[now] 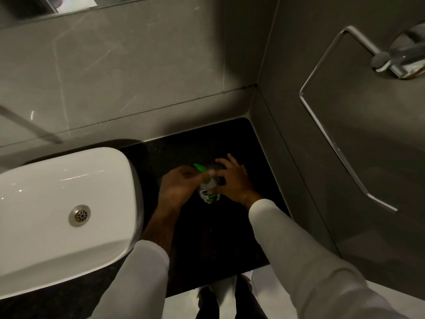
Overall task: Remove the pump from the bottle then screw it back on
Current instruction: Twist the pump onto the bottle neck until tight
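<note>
Head view: both hands closed on a pump bottle on the dark worktop

Grey tiled walls (138,65) are seen at the back and on the right, meeting in a corner. A chrome towel rail (326,116) is fixed to the right wall. A white basin (46,192) with a round metal drain (79,215) takes up the left side. Beside it, the dark worktop (218,238) runs into the corner.

Two arms in pale sleeves (299,261) are reached in from below. The bottle (208,196), small and clear with a white and green label, is stood upright on the worktop, just right of the basin and well apart from the walls. Its body is grasped by the right hand (232,180), whose fingers are wrapped around the far side. The left hand (181,183) is closed at the top of the bottle, its grip pinched on the green pump (199,168), whose nozzle is pointed up and to the left. The pump is seen over the neck of the bottle; whether it is threaded on or loose cannot be told, as the neck is hidden by the fingers and blurred.
</note>
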Action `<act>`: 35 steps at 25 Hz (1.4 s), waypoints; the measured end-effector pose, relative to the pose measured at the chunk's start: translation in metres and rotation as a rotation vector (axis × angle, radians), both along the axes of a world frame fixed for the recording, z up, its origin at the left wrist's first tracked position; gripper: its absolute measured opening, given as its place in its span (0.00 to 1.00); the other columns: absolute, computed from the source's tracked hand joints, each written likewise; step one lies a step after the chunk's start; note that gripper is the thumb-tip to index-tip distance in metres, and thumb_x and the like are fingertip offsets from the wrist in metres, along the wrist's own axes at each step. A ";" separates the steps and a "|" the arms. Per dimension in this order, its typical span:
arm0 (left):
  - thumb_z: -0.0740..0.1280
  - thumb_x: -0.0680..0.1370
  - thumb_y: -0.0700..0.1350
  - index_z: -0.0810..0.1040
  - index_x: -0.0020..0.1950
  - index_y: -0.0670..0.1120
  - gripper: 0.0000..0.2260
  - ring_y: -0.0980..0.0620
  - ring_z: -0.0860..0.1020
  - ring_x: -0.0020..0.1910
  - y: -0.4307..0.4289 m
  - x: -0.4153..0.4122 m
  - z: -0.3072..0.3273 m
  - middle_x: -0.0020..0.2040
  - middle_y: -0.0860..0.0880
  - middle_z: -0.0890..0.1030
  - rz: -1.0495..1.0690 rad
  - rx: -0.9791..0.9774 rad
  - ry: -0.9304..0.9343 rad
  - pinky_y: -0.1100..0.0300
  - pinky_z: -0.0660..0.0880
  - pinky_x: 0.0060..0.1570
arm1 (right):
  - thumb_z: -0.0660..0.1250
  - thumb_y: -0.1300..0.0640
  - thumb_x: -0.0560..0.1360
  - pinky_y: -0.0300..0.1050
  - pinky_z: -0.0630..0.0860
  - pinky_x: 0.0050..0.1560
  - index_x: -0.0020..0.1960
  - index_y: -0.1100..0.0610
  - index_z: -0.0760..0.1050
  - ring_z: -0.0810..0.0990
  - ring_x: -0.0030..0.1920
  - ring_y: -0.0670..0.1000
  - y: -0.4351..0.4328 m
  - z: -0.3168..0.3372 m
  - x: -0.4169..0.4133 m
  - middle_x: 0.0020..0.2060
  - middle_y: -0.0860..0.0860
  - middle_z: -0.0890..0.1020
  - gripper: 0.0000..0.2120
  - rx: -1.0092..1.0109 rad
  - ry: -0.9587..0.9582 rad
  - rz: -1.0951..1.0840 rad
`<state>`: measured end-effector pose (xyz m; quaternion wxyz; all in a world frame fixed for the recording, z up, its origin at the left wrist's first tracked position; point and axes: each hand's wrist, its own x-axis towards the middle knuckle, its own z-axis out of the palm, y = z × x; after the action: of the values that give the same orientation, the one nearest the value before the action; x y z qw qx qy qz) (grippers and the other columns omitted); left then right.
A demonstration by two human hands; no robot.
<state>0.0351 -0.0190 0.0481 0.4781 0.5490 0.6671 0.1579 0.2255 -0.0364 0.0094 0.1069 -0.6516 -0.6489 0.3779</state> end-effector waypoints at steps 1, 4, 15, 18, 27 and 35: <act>0.71 0.57 0.80 0.84 0.41 0.63 0.25 0.63 0.84 0.33 0.001 0.001 0.007 0.34 0.64 0.85 0.038 0.052 0.106 0.63 0.81 0.30 | 0.75 0.43 0.68 0.67 0.44 0.77 0.58 0.47 0.81 0.46 0.81 0.54 0.000 0.000 -0.001 0.78 0.46 0.62 0.21 -0.002 -0.004 -0.005; 0.67 0.65 0.76 0.84 0.38 0.54 0.26 0.57 0.83 0.30 0.005 0.013 0.022 0.31 0.55 0.84 -0.064 0.148 0.373 0.56 0.83 0.35 | 0.76 0.43 0.67 0.66 0.45 0.78 0.60 0.48 0.81 0.46 0.81 0.54 -0.001 0.001 -0.002 0.78 0.46 0.61 0.23 -0.012 -0.006 -0.025; 0.72 0.76 0.51 0.81 0.61 0.61 0.14 0.46 0.72 0.65 0.034 0.017 0.055 0.62 0.54 0.80 -0.980 0.514 0.661 0.42 0.68 0.67 | 0.77 0.43 0.66 0.66 0.43 0.78 0.58 0.49 0.82 0.46 0.81 0.53 -0.003 0.002 0.000 0.78 0.45 0.62 0.23 -0.016 0.008 -0.054; 0.71 0.77 0.50 0.81 0.62 0.61 0.14 0.47 0.73 0.67 0.040 0.015 0.059 0.64 0.56 0.80 -1.079 0.547 0.715 0.45 0.69 0.66 | 0.77 0.43 0.66 0.67 0.45 0.77 0.55 0.49 0.82 0.47 0.81 0.54 -0.004 0.005 -0.002 0.77 0.46 0.64 0.20 -0.009 -0.003 -0.042; 0.71 0.78 0.43 0.84 0.59 0.57 0.13 0.47 0.77 0.63 0.035 0.010 0.058 0.62 0.54 0.83 -1.107 0.576 0.583 0.48 0.75 0.60 | 0.76 0.45 0.67 0.67 0.45 0.77 0.56 0.46 0.82 0.48 0.81 0.54 -0.010 0.006 -0.003 0.76 0.45 0.64 0.19 0.018 -0.027 -0.021; 0.74 0.73 0.42 0.85 0.53 0.61 0.15 0.48 0.78 0.62 -0.011 0.007 0.046 0.57 0.59 0.85 -1.065 0.575 0.457 0.42 0.69 0.65 | 0.77 0.47 0.67 0.65 0.44 0.77 0.57 0.46 0.82 0.49 0.81 0.52 -0.043 0.001 -0.003 0.77 0.45 0.65 0.19 0.039 -0.008 -0.057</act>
<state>0.0418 -0.0298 0.0944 0.1707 0.9308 0.3193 -0.0495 0.2224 -0.0790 0.0107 0.1276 -0.6693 -0.6376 0.3594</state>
